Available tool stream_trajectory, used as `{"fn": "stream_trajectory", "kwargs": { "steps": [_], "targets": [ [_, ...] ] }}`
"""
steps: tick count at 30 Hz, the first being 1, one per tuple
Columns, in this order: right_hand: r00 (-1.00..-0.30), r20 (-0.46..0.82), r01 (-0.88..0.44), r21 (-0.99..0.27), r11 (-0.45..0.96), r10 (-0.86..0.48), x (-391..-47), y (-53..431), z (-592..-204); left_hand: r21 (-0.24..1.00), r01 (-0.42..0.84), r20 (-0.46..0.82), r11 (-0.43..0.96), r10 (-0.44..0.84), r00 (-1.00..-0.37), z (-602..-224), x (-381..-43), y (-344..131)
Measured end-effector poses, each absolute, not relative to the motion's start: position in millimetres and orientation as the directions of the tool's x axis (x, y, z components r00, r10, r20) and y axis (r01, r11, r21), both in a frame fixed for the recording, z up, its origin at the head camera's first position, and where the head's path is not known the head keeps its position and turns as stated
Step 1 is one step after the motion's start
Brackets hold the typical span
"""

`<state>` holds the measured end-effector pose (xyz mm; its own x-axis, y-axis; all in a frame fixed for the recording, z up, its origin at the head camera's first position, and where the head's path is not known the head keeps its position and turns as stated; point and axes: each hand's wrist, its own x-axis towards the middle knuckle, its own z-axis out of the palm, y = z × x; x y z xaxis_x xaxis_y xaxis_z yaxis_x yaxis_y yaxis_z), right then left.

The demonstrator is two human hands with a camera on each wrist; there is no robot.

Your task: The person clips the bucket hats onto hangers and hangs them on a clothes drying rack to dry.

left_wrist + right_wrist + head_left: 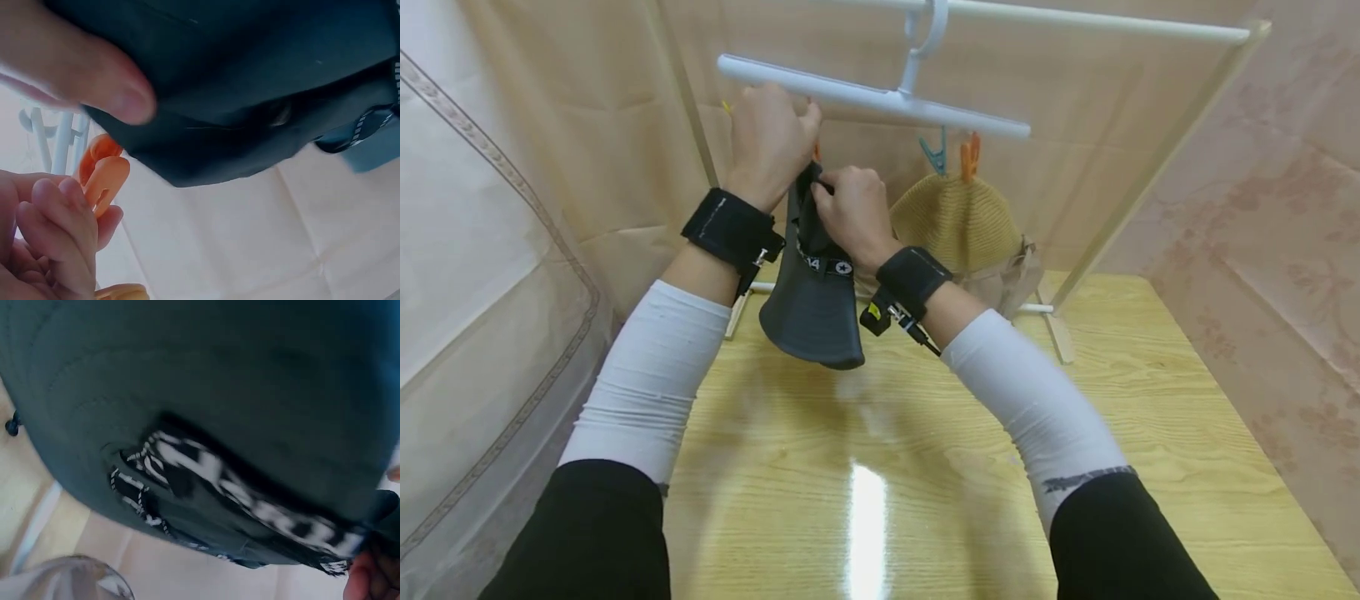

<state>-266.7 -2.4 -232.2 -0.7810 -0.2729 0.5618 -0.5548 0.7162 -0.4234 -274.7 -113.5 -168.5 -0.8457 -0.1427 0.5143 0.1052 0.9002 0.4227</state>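
Note:
A dark hat (812, 308) with a wide curved brim hangs below the left half of a white hanger (820, 82). White lettering and a star mark its black band (250, 500). My right hand (857, 208) pinches the hat's folded upper edge, its thumb pressed on the fabric in the left wrist view. Above and to the left, my left hand (767, 137) holds an orange clothespin (103, 181) by its handles, close to that edge. Whether the clothespin's tip bites the hat cannot be told. The right wrist view shows mostly brim.
A tan woven hat (955, 221) hangs on the right, with a blue clothespin (935, 154) and an orange one above it. A yellow clothespin (727, 107) shows beside my left hand. The hanger hooks over a white rack (1097, 21) standing on the wooden table (970, 467).

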Motion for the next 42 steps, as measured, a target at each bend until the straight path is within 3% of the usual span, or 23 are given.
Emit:
{"fn": "stream_trajectory", "kwargs": {
  "steps": [9,20,28,35,42],
  "targets": [
    [-0.836,0.518,-0.480,-0.529,0.699,-0.181,-274.6,-8.1,-233.9,0.429,0.124,0.504,0.895,-0.124,-0.855,-169.7,-268.7,-109.0],
    [-0.790,0.600,-0.509,-0.527,0.680,-0.127,-267.5,-6.1,-231.5,0.351,0.120,0.538,0.929,-0.095,-0.838,-175.3,-272.2,-102.8],
    [-0.819,0.568,-0.472,-0.585,0.660,-0.082,-266.9,-4.3,-229.4,0.448,0.110,0.512,0.887,-0.154,-0.845,-179.0,-273.5,-106.1],
    [-0.825,0.554,-0.487,-0.593,0.641,-0.115,-267.1,1.5,-231.4,0.440,0.127,0.543,0.889,-0.151,-0.826,-186.5,-274.8,-106.4],
    [-0.852,0.486,-0.484,-0.586,0.649,-0.196,-265.9,19.3,-228.6,0.333,0.101,0.563,0.938,-0.111,-0.819,-195.3,-275.0,-104.0]
  ]
}}
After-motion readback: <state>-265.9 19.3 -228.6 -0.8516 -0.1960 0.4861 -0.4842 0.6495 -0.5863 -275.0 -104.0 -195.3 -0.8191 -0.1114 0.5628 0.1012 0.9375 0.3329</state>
